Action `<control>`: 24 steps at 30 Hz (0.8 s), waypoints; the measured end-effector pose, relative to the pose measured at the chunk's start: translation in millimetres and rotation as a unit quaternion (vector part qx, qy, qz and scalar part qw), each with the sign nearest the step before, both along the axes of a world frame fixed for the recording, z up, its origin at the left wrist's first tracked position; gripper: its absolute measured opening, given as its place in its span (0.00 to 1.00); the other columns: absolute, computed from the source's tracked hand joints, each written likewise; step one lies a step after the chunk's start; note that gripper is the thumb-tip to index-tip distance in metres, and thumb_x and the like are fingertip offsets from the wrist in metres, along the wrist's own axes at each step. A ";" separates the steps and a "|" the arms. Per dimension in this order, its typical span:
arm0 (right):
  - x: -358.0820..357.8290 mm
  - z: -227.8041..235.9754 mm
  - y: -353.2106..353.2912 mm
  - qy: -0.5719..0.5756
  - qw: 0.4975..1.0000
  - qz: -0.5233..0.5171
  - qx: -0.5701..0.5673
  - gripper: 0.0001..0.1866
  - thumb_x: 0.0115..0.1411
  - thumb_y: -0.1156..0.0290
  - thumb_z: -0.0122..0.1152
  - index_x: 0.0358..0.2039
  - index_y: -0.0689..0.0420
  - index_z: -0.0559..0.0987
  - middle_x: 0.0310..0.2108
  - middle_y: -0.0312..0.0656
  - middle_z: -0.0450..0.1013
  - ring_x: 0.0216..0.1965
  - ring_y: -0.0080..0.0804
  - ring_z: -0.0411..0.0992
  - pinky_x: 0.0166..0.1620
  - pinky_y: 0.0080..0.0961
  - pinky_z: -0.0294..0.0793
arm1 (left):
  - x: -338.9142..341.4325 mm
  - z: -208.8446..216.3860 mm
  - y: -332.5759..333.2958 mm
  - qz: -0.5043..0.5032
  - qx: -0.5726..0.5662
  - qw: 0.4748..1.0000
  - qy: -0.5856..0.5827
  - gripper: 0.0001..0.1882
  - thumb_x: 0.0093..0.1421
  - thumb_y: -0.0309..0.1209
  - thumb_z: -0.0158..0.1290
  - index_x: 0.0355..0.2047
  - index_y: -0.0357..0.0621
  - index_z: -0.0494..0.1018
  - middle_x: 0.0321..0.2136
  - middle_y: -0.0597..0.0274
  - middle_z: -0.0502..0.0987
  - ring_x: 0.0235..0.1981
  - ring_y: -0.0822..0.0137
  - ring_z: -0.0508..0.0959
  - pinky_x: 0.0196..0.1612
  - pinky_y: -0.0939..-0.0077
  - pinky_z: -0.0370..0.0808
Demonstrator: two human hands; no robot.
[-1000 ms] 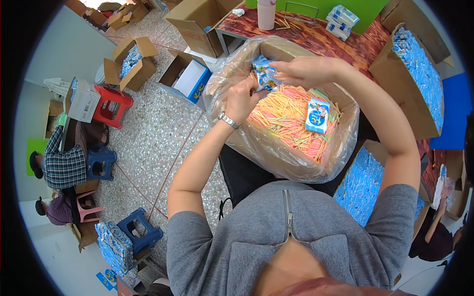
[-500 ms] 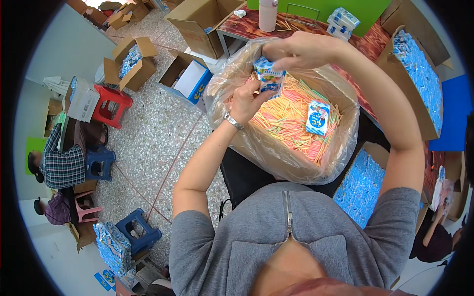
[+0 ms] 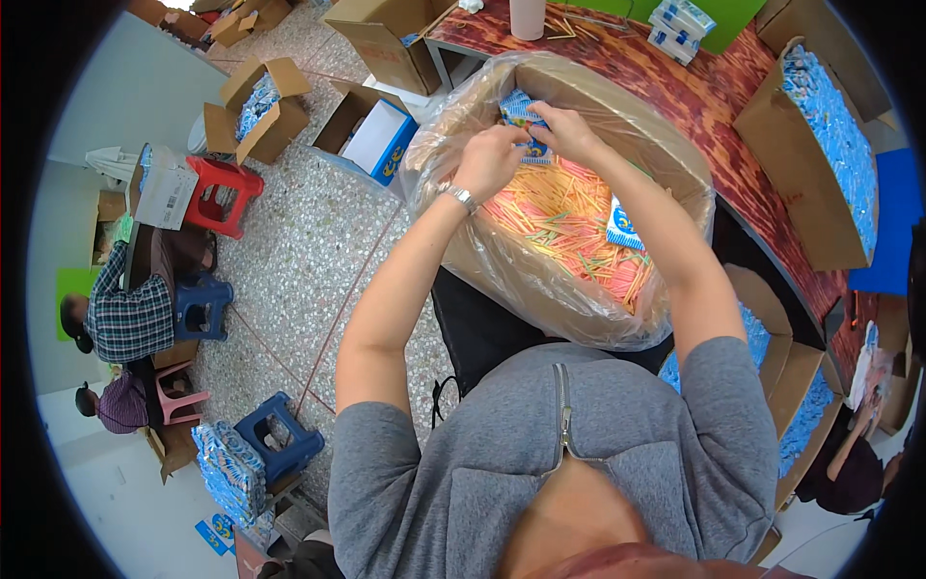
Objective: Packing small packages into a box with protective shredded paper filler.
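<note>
A large carton lined with clear plastic (image 3: 666, 154) holds a heap of thin pink, yellow and green sticks (image 3: 550, 217). Over its far left part, a blue and white packet (image 3: 521, 108) is gripped by both hands. My left hand (image 3: 490, 160) has its fingers closed on the packet's near side. Against its right side, my right hand (image 3: 571, 133) pinches it, fingers bent. The hands partly cover the packet. Another blue and white packet (image 3: 623, 228) lies on the sticks at the right, partly hidden by my right forearm.
Cartons of blue packets stand at the right (image 3: 830, 164) and beside my right elbow (image 3: 805, 415). A table (image 3: 694, 116) behind holds a pale bottle (image 3: 527, 17) and small packs (image 3: 680, 29). Stools (image 3: 280, 434) and two seated people are at left; another person is at far right.
My right hand has come down from the carton's far rim to the packet, its forearm swinging inward over the sticks. My left hand stays at the packet, and the view has shifted slightly.
</note>
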State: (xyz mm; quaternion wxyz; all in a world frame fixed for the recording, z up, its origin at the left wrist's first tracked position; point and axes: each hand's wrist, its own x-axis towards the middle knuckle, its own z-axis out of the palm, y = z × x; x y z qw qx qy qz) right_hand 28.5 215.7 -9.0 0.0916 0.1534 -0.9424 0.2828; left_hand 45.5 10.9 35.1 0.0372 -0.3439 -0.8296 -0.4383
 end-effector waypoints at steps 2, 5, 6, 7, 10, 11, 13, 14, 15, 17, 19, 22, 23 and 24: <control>-0.9 -10.2 -3.7 -0.033 0.999 -0.036 -0.003 0.20 0.59 0.68 0.58 0.52 0.54 0.69 0.39 0.53 0.75 0.41 0.53 0.73 0.44 0.42 0.72 | -15.4 -17.3 10.6 -0.099 -0.171 0.980 0.035 0.13 0.53 0.24 0.48 0.39 0.39 0.76 0.38 0.48 0.78 0.42 0.52 0.78 0.46 0.59 0.72; 13.7 0.4 -9.0 -0.060 0.996 -0.071 0.006 0.21 0.59 0.67 0.57 0.53 0.53 0.69 0.43 0.52 0.73 0.44 0.52 0.72 0.45 0.43 0.72 | -30.6 -52.0 13.7 -0.150 -0.274 0.946 0.087 0.16 0.52 0.22 0.46 0.41 0.38 0.75 0.44 0.48 0.75 0.45 0.51 0.76 0.48 0.59 0.73; 26.8 11.6 -3.7 -0.054 0.995 -0.079 0.021 0.22 0.59 0.66 0.57 0.54 0.52 0.69 0.45 0.52 0.71 0.46 0.51 0.71 0.46 0.42 0.71 | -31.3 -54.0 19.3 -0.159 -0.269 0.946 0.084 0.16 0.52 0.22 0.46 0.41 0.38 0.75 0.44 0.48 0.75 0.45 0.51 0.76 0.48 0.59 0.73; 38.7 23.6 7.4 -0.059 0.994 -0.088 0.024 0.22 0.59 0.66 0.57 0.54 0.52 0.69 0.45 0.52 0.71 0.46 0.51 0.71 0.46 0.42 0.71 | -31.9 -50.3 22.4 -0.156 -0.305 0.937 0.067 0.16 0.52 0.22 0.46 0.41 0.37 0.75 0.46 0.47 0.74 0.46 0.51 0.76 0.49 0.60 0.73; 81.8 47.0 55.2 -0.119 0.973 -0.002 0.197 0.21 0.56 0.62 0.60 0.50 0.53 0.73 0.43 0.52 0.71 0.46 0.49 0.70 0.47 0.42 0.71 | -39.5 -62.0 16.3 -0.151 -0.302 0.937 0.087 0.14 0.52 0.22 0.46 0.39 0.37 0.74 0.46 0.45 0.74 0.44 0.49 0.77 0.48 0.58 0.74; 94.1 46.2 68.7 -0.124 0.972 -0.008 0.199 0.21 0.56 0.62 0.60 0.50 0.53 0.73 0.43 0.52 0.71 0.46 0.49 0.70 0.47 0.42 0.71 | -42.9 -67.4 13.5 -0.149 -0.307 0.936 0.085 0.13 0.52 0.22 0.47 0.38 0.37 0.74 0.46 0.44 0.74 0.43 0.49 0.77 0.46 0.58 0.74; 114.0 42.4 91.8 -0.214 0.938 -0.050 0.268 0.20 0.55 0.61 0.61 0.47 0.55 0.74 0.41 0.50 0.71 0.45 0.49 0.71 0.46 0.41 0.72 | -44.0 -64.5 16.6 -0.157 -0.291 0.940 0.078 0.11 0.53 0.23 0.48 0.37 0.37 0.73 0.44 0.44 0.74 0.40 0.47 0.78 0.44 0.56 0.75; 121.7 35.0 98.1 -0.216 0.937 -0.055 0.268 0.20 0.55 0.61 0.61 0.47 0.55 0.74 0.41 0.50 0.71 0.45 0.49 0.71 0.46 0.41 0.72 | -45.1 -66.4 18.5 -0.163 -0.294 0.939 0.077 0.11 0.53 0.25 0.49 0.37 0.38 0.73 0.43 0.45 0.74 0.41 0.47 0.77 0.44 0.56 0.75; 127.2 27.5 98.9 -0.201 0.941 -0.066 0.264 0.19 0.55 0.61 0.62 0.45 0.55 0.74 0.40 0.49 0.71 0.44 0.49 0.71 0.45 0.41 0.72 | -44.6 -64.3 20.7 -0.166 -0.298 0.937 0.077 0.10 0.54 0.26 0.50 0.37 0.39 0.73 0.42 0.45 0.75 0.41 0.48 0.77 0.45 0.56 0.74; 130.7 18.3 105.7 -0.185 0.945 -0.077 0.259 0.18 0.54 0.61 0.62 0.43 0.54 0.75 0.38 0.48 0.71 0.43 0.49 0.71 0.45 0.40 0.72 | -43.2 -58.9 24.7 -0.163 -0.301 0.936 0.083 0.10 0.54 0.27 0.51 0.37 0.40 0.74 0.41 0.46 0.75 0.42 0.48 0.77 0.45 0.57 0.74; 129.9 18.2 105.5 -0.168 0.956 -0.088 0.226 0.15 0.54 0.62 0.62 0.40 0.54 0.76 0.36 0.46 0.70 0.42 0.47 0.72 0.42 0.40 0.72 | -39.0 -51.4 22.9 -0.158 -0.307 0.935 0.085 0.10 0.55 0.29 0.52 0.37 0.41 0.74 0.40 0.46 0.75 0.42 0.48 0.76 0.45 0.57 0.74; 132.6 21.4 100.5 -0.153 0.949 -0.073 0.267 0.10 0.55 0.64 0.59 0.37 0.53 0.76 0.34 0.44 0.70 0.41 0.45 0.72 0.41 0.39 0.73 | -33.3 -39.3 15.8 -0.107 -0.281 0.951 0.076 0.11 0.55 0.31 0.53 0.38 0.42 0.75 0.41 0.46 0.75 0.44 0.49 0.76 0.46 0.57 0.73; 133.1 21.9 102.9 -0.152 0.950 -0.069 0.265 0.10 0.55 0.64 0.59 0.37 0.53 0.76 0.34 0.44 0.70 0.41 0.45 0.72 0.41 0.39 0.73 | -31.7 -35.5 14.4 -0.094 -0.252 0.960 0.081 0.13 0.55 0.33 0.53 0.40 0.43 0.76 0.42 0.45 0.75 0.44 0.48 0.75 0.46 0.57 0.73; 134.1 23.0 107.5 -0.102 0.954 -0.049 0.278 0.09 0.56 0.65 0.58 0.36 0.52 0.77 0.35 0.43 0.71 0.41 0.44 0.72 0.40 0.39 0.73 | -30.0 -29.1 13.0 -0.080 -0.223 0.967 0.088 0.15 0.55 0.34 0.54 0.43 0.45 0.76 0.44 0.44 0.75 0.44 0.47 0.75 0.47 0.58 0.73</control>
